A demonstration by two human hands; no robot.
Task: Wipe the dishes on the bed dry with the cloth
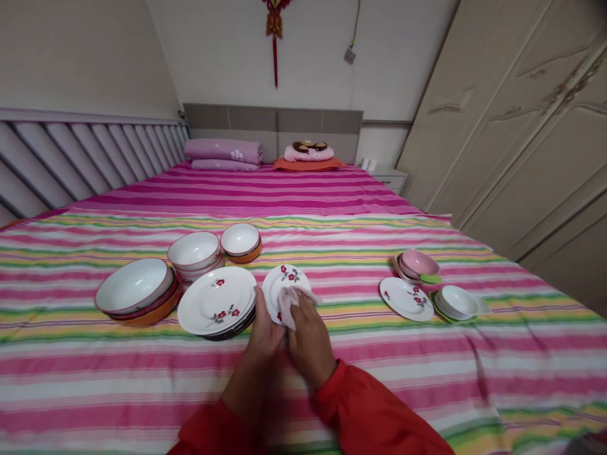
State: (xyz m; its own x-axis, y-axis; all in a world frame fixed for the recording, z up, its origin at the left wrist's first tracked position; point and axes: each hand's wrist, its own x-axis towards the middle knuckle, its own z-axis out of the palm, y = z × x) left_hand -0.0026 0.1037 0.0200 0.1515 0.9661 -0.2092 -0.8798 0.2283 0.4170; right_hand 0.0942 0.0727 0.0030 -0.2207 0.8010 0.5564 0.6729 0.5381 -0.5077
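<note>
A small white plate with red flowers is held up in front of me, over the striped sheet. My left hand grips its near left edge, thumb along the rim. In my right hand a pale pink cloth is bunched and pressed against the plate's face. The cloth and fingers cover the plate's lower right part. Just left of my left hand lies a stack of larger flowered plates.
Left of the plates stand stacked large bowls, medium bowls and small bowls. To the right lie another flowered plate, pink bowls and small white bowls. Folded bedding rests by the headboard.
</note>
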